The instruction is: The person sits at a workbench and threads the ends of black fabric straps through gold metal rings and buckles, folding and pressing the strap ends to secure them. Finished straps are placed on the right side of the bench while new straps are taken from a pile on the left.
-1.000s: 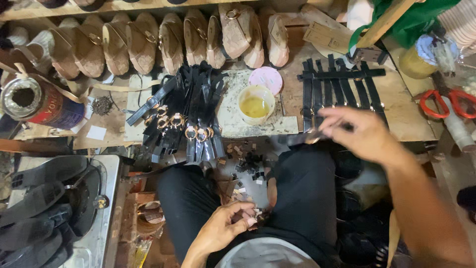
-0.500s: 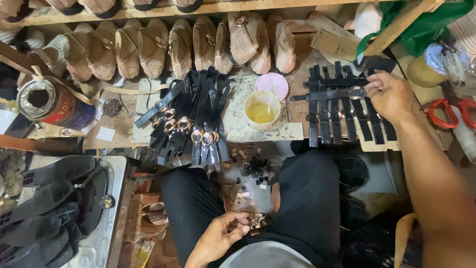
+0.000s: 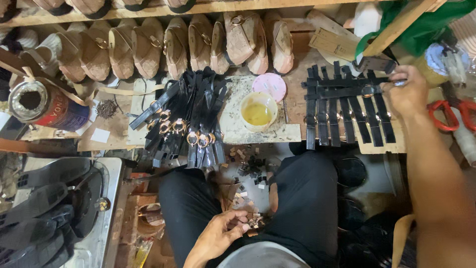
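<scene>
A seated worker's right hand (image 3: 407, 92) reaches to the far right side of a cluttered workbench (image 3: 292, 130), its fingers closed on the end of a black strap (image 3: 347, 81) laid across a row of flat black leather straps (image 3: 347, 111); a small metal ring (image 3: 368, 91) sits on that cross strap just beside the fingers. The left hand (image 3: 225, 231) rests low over the lap, fingers curled loosely around small tan and dark leather scraps (image 3: 250, 218); whether it grips them firmly cannot be told. At the bench's middle, a yellow tub of glue (image 3: 258, 111) stands open, its pink lid (image 3: 269, 85) just behind it. Left of the tub lies a bundle of black straps with gold ring buckles (image 3: 186, 121). Tan sandal uppers (image 3: 173, 44) line the back edge. A red tin can (image 3: 42, 105) stands at the left edge, and red-handled scissors (image 3: 453, 113) lie at the right edge.
</scene>
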`<action>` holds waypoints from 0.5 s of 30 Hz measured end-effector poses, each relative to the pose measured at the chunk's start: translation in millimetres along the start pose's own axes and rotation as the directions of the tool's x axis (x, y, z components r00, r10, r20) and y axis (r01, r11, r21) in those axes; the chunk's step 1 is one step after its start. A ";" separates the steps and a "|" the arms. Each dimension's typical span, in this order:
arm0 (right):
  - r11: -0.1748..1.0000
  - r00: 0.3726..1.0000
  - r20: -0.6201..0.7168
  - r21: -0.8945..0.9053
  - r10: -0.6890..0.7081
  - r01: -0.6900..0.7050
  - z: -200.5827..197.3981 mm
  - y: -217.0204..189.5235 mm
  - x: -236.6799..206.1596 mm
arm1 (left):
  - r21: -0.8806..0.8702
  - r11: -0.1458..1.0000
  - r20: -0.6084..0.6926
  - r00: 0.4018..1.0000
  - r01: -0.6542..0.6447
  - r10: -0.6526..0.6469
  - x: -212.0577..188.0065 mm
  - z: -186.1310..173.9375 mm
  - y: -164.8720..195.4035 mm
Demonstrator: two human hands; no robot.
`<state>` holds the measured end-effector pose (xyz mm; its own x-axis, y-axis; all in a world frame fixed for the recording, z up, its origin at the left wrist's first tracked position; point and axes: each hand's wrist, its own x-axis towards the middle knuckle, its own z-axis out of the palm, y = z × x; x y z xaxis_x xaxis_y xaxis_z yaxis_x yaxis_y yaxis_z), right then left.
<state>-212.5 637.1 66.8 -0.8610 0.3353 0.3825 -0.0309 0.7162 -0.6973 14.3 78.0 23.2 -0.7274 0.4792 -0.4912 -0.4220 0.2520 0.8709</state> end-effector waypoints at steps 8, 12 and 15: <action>0.790 0.845 -0.079 -0.410 -0.529 0.456 13.9 -55.9 -72.5 | 0.058 0.997 -0.086 0.995 -0.054 0.059 -1.1 -26.7 2.5; 0.963 0.962 -0.040 0.002 -0.269 0.269 46.1 -118.7 -164.2 | -0.009 0.989 -0.190 0.971 -0.148 0.144 0.2 -58.2 19.6; 0.953 0.952 0.055 -0.024 -0.301 0.303 76.2 -155.7 -218.7 | 0.277 0.948 -0.352 0.901 -0.159 0.254 1.0 -94.0 46.7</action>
<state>-58.1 405.7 45.5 -0.8382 0.0696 0.5409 -0.2783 0.7984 -0.5340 -57.0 11.3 61.6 -0.9527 0.2002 -0.2285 -0.1348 0.3957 0.9085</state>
